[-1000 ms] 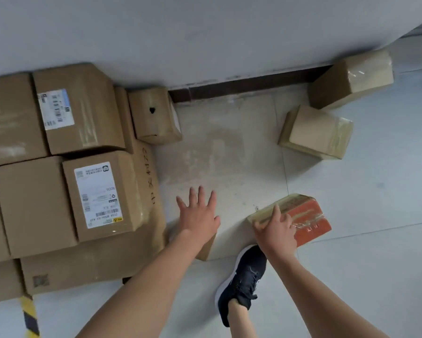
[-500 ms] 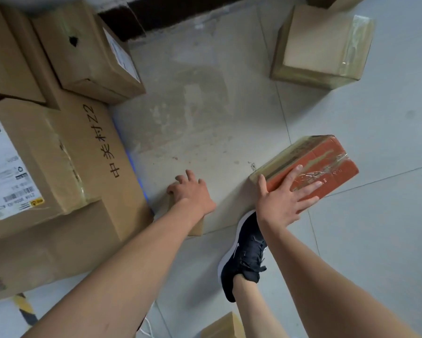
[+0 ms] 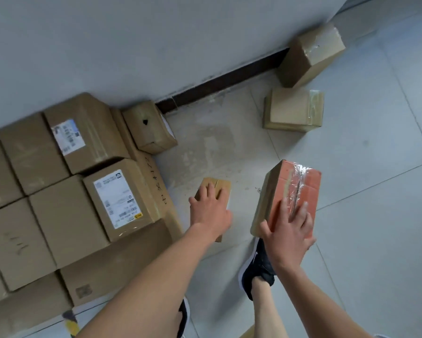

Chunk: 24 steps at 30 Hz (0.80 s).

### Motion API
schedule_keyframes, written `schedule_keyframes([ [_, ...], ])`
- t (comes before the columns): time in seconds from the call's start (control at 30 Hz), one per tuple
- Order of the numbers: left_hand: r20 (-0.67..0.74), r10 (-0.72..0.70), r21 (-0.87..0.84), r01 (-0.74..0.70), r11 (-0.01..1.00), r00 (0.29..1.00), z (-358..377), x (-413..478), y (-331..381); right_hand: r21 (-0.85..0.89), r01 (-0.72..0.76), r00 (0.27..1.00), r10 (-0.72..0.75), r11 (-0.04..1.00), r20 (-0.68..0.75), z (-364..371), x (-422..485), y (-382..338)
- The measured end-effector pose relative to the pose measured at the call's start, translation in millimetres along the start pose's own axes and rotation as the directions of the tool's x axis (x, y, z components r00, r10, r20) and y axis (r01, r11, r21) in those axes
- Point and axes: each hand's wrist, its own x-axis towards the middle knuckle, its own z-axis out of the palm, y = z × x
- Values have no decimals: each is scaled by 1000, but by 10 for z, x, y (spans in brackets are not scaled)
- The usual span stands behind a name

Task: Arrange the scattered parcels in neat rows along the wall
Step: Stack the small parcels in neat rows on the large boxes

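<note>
Pale floor tiles meet a grey wall. The left hand clasps a small brown parcel lying on the floor, with stacked boxes to its left. The right hand grips an orange parcel — fingers spread across its taped top. Beyond it, two loose parcels lie near the wall.

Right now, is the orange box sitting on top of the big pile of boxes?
No, the right hand grips the orange box off to the right of the pile, apart from it.
</note>
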Motion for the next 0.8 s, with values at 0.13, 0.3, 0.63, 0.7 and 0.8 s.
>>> schedule_keyframes([
  [0.13,-33,76,38,-75,996,997,-448,-657,-319,-18,133,991,-133,991,3,-396,-687,-301],
  [0.3,-60,107,15,-107,994,992,-620,-1590,-774,-84,288,958,-287,954,19,-657,-1583,-463],
  [0.63,-171,284,166,-256,952,943,211,-3156,-2039,-342,793,594,-764,504,252,-388,-2582,-340],
  [0.7,-196,358,207,-318,925,913,399,-3348,-2412,-400,849,478,-825,346,300,-253,-2640,-416],
  [0.8,-158,432,283,-378,881,888,696,-3569,-2974,-471,874,319,-870,117,375,-107,-2669,-668],
])
